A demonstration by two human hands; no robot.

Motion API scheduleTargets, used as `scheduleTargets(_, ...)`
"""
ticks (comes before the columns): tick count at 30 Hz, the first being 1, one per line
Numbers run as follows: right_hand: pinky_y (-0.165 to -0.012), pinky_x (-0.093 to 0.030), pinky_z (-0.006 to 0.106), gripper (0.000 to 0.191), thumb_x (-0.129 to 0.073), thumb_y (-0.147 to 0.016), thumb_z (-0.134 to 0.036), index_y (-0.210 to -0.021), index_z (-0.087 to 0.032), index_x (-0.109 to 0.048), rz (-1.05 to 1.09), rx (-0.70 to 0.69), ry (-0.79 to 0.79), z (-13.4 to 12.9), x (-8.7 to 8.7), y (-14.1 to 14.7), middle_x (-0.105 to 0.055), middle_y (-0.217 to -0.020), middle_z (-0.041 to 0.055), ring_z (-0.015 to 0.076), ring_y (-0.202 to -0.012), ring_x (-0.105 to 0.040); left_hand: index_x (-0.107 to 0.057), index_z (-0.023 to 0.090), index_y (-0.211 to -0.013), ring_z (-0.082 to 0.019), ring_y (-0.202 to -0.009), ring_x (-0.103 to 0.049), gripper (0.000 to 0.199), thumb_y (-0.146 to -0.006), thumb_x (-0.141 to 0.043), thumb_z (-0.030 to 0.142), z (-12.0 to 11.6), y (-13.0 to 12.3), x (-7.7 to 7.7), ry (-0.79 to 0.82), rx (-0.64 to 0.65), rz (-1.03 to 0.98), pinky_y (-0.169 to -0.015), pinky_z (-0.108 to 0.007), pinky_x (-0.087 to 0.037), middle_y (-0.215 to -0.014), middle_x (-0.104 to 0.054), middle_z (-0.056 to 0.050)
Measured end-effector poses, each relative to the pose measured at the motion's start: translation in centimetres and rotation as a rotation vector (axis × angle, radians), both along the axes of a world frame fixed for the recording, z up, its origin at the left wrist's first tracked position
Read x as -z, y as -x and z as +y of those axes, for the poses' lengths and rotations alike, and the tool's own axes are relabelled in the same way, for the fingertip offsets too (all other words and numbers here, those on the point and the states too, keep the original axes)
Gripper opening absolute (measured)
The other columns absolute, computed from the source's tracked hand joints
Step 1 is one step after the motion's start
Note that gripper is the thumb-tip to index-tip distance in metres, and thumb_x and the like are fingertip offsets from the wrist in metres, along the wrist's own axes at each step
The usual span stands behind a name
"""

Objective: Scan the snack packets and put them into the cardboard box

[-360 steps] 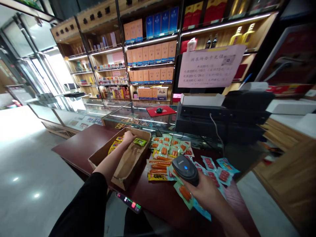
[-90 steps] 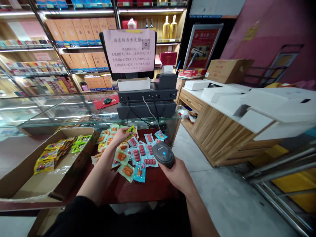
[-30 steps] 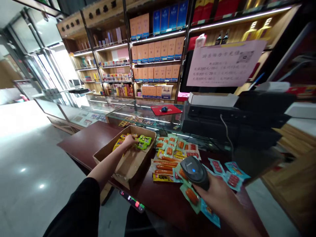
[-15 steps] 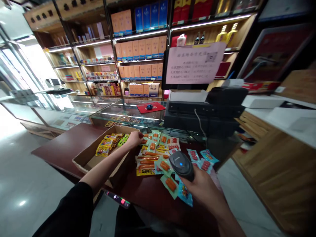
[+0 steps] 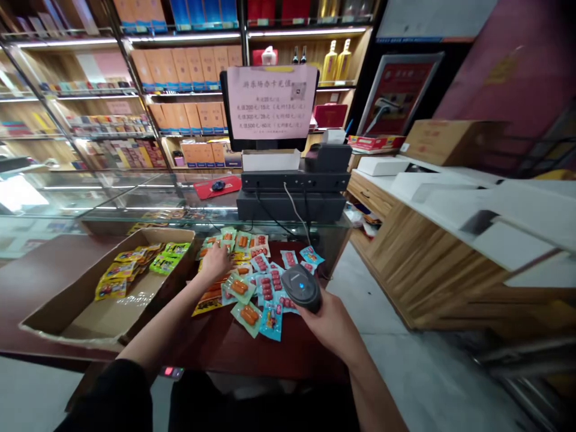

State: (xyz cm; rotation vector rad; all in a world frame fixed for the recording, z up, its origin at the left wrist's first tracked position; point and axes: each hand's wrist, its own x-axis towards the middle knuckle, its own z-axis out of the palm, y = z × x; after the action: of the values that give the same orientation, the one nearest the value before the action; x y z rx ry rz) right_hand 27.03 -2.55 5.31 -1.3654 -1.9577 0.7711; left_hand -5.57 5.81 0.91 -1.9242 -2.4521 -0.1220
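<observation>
My right hand point(image 5: 330, 321) is wrapped round a dark barcode scanner point(image 5: 300, 287) with a blue light on top, held over the right part of the snack packets. My left hand point(image 5: 216, 261) is over the left part of the pile, at green sausage packets point(image 5: 243, 241); its fingers are bent, and what they touch is too small to tell. Nearby lie blue-wrapped red sausage packets point(image 5: 266, 287) and a blue packet point(image 5: 271, 321). An open cardboard box point(image 5: 90, 321) on the left holds yellow packets point(image 5: 117, 273) and lime green packets point(image 5: 170, 258).
Beyond the brown table point(image 5: 288, 360) stand a glass counter point(image 5: 135, 198), a black cash register unit point(image 5: 291, 204) and a screen with a pink paper sign point(image 5: 270, 102). A red mat with a mouse point(image 5: 218, 186) lies behind. A wooden cabinet point(image 5: 405, 264) is at right.
The view has turned to the right. My left hand has moved from beside the box's edge to over the packets. The scanner remains in my right hand.
</observation>
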Motion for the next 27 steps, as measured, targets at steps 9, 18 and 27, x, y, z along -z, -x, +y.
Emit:
scheduleTargets(9, -0.079, -0.053, 0.03, 0.023, -0.062, -0.081, -0.03, -0.1, -0.021, -0.068, 0.107, 0.023, 0.019, -0.5, 0.8, -1.9, -0.077, -0.1, 0.0076, 0.0264, -0.099, -0.071, -0.066, 0.014, -0.106, -0.025, -0.102, -0.066, 0.03, -0.078, -0.062, 0.025, -0.2, -0.9, -0.6, -0.344, -0.128, -0.506, -0.091, -0.033, -0.048, -0.109, -0.07, -0.013)
scheduleTargets(18, -0.08, -0.053, 0.032, 0.022, -0.061, -0.082, -0.029, -0.101, -0.019, -0.069, 0.118, 0.005, 0.005, -1.1, 0.2, -1.7, -0.077, -0.1, 0.0092, 0.0277, -0.099, -0.071, -0.071, 0.014, -0.1, -0.019, -0.074, -0.068, 0.055, -0.057, -0.084, 0.044, -1.2, -6.6, -0.7, -0.306, -0.097, -1.508, -0.067, -0.028, -0.052, -0.083, -0.074, -0.007)
scheduleTargets(27, -0.08, -0.054, 0.031, 0.024, -0.06, -0.083, -0.029, -0.103, -0.02, -0.069, 0.086, 0.004, 0.033, -2.0, 0.4, -1.7, -0.077, -0.101, 0.0088, 0.0277, -0.101, -0.071, -0.07, 0.014, -0.084, -0.016, -0.078, -0.067, 0.043, -0.055, -0.086, 0.041, -2.5, -9.9, -0.3, -0.207, 0.096, -1.669, -0.078, -0.028, -0.051, -0.084, -0.073, -0.006)
